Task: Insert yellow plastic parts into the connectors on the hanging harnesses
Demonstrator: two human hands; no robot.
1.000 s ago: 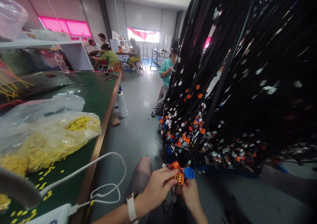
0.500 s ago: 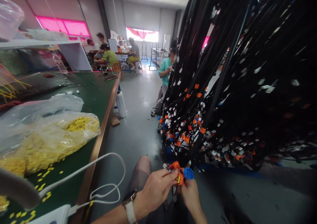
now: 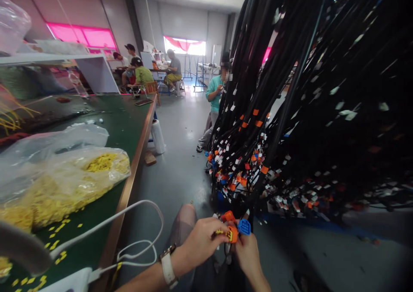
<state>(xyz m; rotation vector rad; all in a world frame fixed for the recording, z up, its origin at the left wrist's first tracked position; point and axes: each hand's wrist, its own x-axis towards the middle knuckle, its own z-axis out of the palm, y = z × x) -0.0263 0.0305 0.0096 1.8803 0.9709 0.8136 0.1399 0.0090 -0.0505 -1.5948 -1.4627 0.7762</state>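
Observation:
My left hand (image 3: 204,240), with a white-strapped watch (image 3: 167,268) on its wrist, is closed in a pinch on a small yellow clip (image 3: 220,231). Its fingertips are right beside an orange connector (image 3: 232,235), whose face shows yellow inside. My right hand (image 3: 248,252) grips this connector from the other side, together with a blue connector (image 3: 244,227) just to the right. Another orange connector (image 3: 229,216) lies behind the fingers; whether it is held cannot be told. Wires hang below between the hands, partly hidden.
A dense bundle of black wiring harnesses (image 3: 254,94) hangs at the right. On the green table (image 3: 129,115) at the left lies a clear bag (image 3: 109,175) of yellow pieces, some loose. A white cable (image 3: 142,203) loops past the table edge. A co-worker (image 3: 213,89) sits beyond the harnesses.
My left fingers have drawn slightly left from the orange connector's face, and the yellow clip now shows between them. The connectors in my right hand have tilted and shifted slightly left.

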